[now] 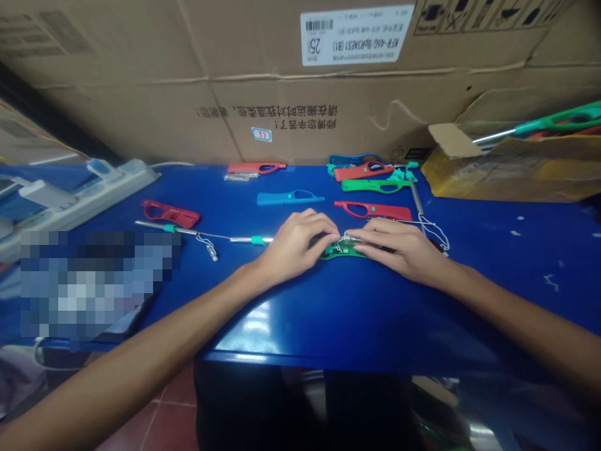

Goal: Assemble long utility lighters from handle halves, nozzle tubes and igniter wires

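In the head view, a green half casing of a long-nosed gas lighter (pixel 350 251) lies open between my hands, low over the table. My left hand (pixel 300 245) is closed on its left end, fingers and thumb pinched together. A metal lighter tube (pixel 241 240) with a teal collar runs out leftward from under that hand. My right hand (pixel 401 248) is closed over the right end, its fingertips on a small clear part (pixel 351 238) inside the casing. Thin white wires show between the fingertips; the covered ends are hidden.
A second tube with wires (pixel 183 229) and red casing (pixel 173 214) lie left. Beyond my hands are blue (pixel 288 198), green (pixel 373 186) and red casings (pixel 375 211). An open carton (pixel 502 172) stands right, a power strip (pixel 89 200) left, a large cardboard box (pixel 154 94) behind.
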A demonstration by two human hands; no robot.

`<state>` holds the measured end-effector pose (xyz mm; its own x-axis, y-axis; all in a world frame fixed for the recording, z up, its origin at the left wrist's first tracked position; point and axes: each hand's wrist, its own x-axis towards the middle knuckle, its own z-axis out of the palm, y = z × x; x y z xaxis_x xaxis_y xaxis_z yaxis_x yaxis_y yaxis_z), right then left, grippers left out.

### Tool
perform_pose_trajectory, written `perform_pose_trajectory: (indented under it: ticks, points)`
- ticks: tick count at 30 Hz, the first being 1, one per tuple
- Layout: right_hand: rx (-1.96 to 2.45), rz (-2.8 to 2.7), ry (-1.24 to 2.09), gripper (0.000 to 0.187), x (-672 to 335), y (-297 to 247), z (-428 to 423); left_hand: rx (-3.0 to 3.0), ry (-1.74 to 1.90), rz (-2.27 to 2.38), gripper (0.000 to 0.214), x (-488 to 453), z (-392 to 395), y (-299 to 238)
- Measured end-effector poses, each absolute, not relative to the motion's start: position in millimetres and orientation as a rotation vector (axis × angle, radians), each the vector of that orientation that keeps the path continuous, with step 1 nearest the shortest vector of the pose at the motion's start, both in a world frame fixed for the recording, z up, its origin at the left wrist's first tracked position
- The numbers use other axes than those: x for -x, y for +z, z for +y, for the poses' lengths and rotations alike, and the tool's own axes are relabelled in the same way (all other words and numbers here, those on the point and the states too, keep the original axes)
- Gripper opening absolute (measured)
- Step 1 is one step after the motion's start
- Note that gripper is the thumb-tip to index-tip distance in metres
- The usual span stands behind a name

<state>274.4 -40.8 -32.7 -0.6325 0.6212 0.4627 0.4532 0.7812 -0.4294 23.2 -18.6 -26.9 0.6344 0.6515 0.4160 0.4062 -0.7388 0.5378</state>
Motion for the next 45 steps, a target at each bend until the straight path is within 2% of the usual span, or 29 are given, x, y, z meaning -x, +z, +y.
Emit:
perform_pose_trajectory:
  ticks: [45]
  points:
    - [0.767,-2.426,0.268,0.032,-272.7,-33.9,-43.2,-2.476,0.800,0.820,0.015,-24.2,-21.2,-25.3]
